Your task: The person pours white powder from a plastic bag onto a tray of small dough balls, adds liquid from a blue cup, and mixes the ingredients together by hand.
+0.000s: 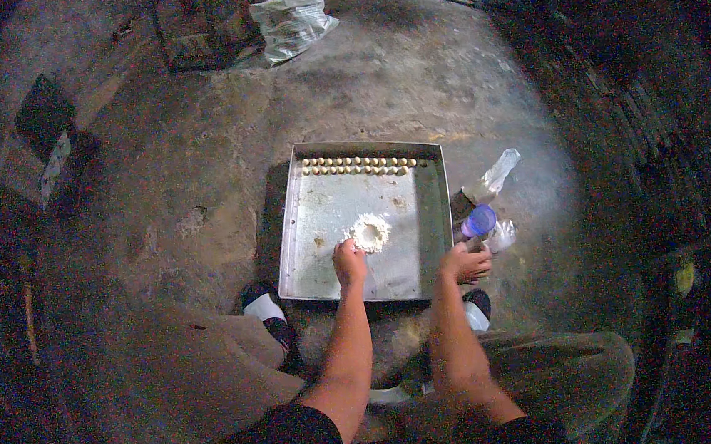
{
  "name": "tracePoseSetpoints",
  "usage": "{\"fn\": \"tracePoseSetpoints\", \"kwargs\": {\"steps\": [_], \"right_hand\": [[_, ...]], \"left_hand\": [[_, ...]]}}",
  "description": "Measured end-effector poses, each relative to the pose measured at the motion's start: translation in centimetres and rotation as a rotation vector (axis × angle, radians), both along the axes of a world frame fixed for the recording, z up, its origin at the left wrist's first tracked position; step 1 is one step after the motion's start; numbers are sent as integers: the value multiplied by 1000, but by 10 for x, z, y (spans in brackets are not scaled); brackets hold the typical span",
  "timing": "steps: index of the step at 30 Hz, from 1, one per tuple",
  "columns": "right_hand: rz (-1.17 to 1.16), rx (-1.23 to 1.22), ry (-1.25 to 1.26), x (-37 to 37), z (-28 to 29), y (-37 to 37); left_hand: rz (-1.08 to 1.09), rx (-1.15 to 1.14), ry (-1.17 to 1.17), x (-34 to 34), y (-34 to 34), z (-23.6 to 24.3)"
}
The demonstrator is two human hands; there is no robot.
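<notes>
A shallow square metal tray (347, 277) lies on the floor between my feet. Two rows of small pale round balls (359, 166) line its far side. A ring-shaped mound of white powder (371, 233), hollow in the middle, sits near the tray's centre. My left hand (350, 264) is closed at the mound's near left edge; whatever its fingers hold is hidden. Over the tray's right wall, my right hand (466, 264) has its fingers curled, their contents too dark to make out. Just beyond it is a translucent purple cup (479, 221).
Right of the tray lie a clear plastic bag (502, 170) and a smaller clear bag (502, 235). A large whitish plastic sack (293, 25) stands on the concrete floor (411, 76) at the back. My shoes flank the tray's near corners.
</notes>
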State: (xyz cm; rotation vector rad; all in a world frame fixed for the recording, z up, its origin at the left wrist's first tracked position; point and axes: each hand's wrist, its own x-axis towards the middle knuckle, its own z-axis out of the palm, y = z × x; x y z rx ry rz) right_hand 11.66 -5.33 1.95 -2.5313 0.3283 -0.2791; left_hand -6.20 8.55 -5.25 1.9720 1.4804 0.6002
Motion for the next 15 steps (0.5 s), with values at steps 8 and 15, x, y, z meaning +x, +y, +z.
{"fn": "tracePoseSetpoints", "kwargs": {"steps": [8, 15], "right_hand": [[494, 408, 368, -82, -60, 25], [675, 269, 188, -83, -48, 51]], "left_hand": [[16, -25, -102, 20, -16, 27], [29, -25, -121, 6, -5, 14]]}}
